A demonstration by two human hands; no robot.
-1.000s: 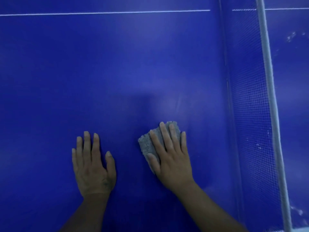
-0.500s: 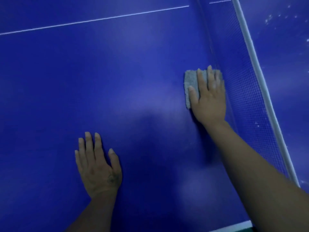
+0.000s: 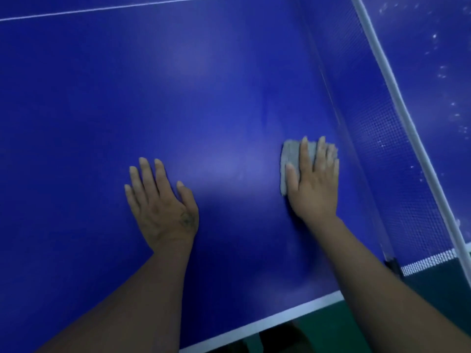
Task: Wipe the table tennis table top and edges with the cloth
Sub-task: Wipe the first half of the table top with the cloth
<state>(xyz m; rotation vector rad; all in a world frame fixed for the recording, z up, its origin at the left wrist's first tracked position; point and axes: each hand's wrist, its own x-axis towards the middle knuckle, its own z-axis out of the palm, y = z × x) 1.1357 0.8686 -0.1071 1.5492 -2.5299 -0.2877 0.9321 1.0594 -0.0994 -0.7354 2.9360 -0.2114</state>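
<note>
Down at the near side, the white edge band (image 3: 267, 321) of the blue desk (image 3: 107, 103) slants across the bottom with green floor (image 3: 328, 329) below it, and both bare forearms reach in over that edge. Up on the surface, the left grip (image 3: 163, 210) (a bare hand, palm down) lies flat on the desk, fingers straight and a little spread, thumb out to the side, holding nothing, wide open. Across to the right and a touch farther in, the right grip (image 3: 316, 184) is flat too, fingers straight and pressing down on the grey cloth (image 3: 289, 156), not curled round it, the thumb lying along its left part. The cloth sits on the desk top under that palm, its left edge and far corner peeking out past the fingers, just beside the foot of the net (image 3: 377, 138); whether it touches the mesh I cannot tell. The two hands are well apart, bare blue between them. The net rises along the right, its white top tape (image 3: 397, 98) running diagonally, a dark clamp (image 3: 393, 266) at its near end by the desk's edge. Beyond the net, pale specks (image 3: 438, 70) dot the other half. Farthest out, a thin white line (image 3: 102, 8) crosses the top of the view
</note>
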